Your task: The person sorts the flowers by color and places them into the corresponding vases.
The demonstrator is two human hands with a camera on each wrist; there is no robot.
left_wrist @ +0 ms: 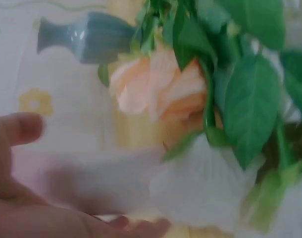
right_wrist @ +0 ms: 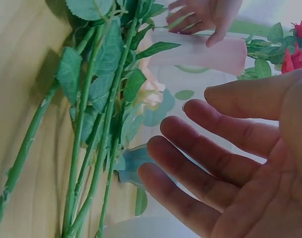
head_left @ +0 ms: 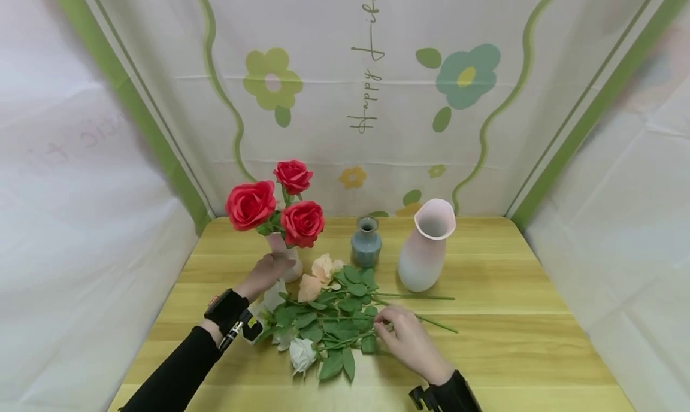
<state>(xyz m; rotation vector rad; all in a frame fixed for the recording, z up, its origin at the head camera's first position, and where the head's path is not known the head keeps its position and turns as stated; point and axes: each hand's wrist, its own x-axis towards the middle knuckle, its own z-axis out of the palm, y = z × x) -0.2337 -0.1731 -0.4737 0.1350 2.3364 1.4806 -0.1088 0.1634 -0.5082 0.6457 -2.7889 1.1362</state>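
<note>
My left hand [head_left: 269, 271] is at the pink-and-white vase [head_left: 293, 272] that bears three red roses [head_left: 303, 223]. Its thumb [left_wrist: 27, 128] stands off the vase in the left wrist view, fingers loosely spread along the other side. Over the stems of the flowers lying on the table, my right hand [right_wrist: 240, 163] has its fingers relaxed and holds nothing. Those flowers are a peach rose [left_wrist: 161, 89], a white rose [head_left: 303, 355] and other pale blooms, partly hidden under green leaves [head_left: 350, 322]. Their bare green stems [right_wrist: 91, 148] reach toward the right.
A small blue-grey vase [head_left: 366, 244] stands behind the lying flowers. To its right is a taller pink-to-white vase [head_left: 426, 250] with a wavy rim. The wooden table [head_left: 501, 340] is bordered by a printed cloth [head_left: 323, 130] at the back and white cloth at both sides.
</note>
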